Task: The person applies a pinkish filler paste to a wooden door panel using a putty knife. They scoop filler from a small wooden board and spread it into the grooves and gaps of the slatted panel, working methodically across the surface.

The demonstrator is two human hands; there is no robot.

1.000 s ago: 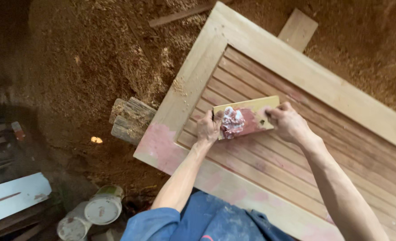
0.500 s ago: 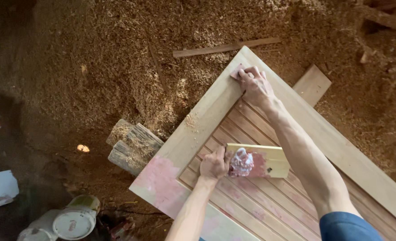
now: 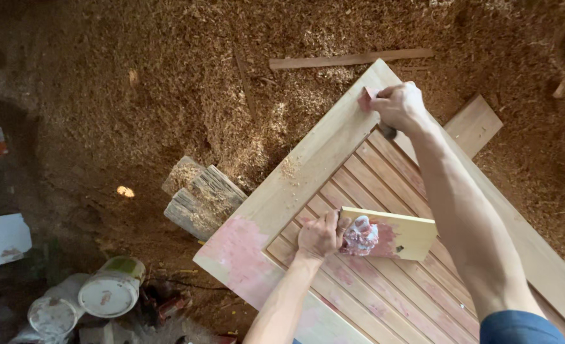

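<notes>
Pinkish filler sits heaped on the small board (image 3: 391, 234) the left hand (image 3: 320, 236) grips, while the right hand (image 3: 398, 105), now moved to the panel's (image 3: 308, 172) far corner, presses a scraper (image 3: 366, 99) there.

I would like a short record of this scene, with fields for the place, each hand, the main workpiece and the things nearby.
place: floor covered with sawdust
workpiece: slatted wooden panel, pink filler smeared at its near corner
left hand: holds small board carrying a lump of pink filler
right hand: presses a putty knife on the panel's far frame
nearby: wood blocks, white tubs, thin strip
</notes>
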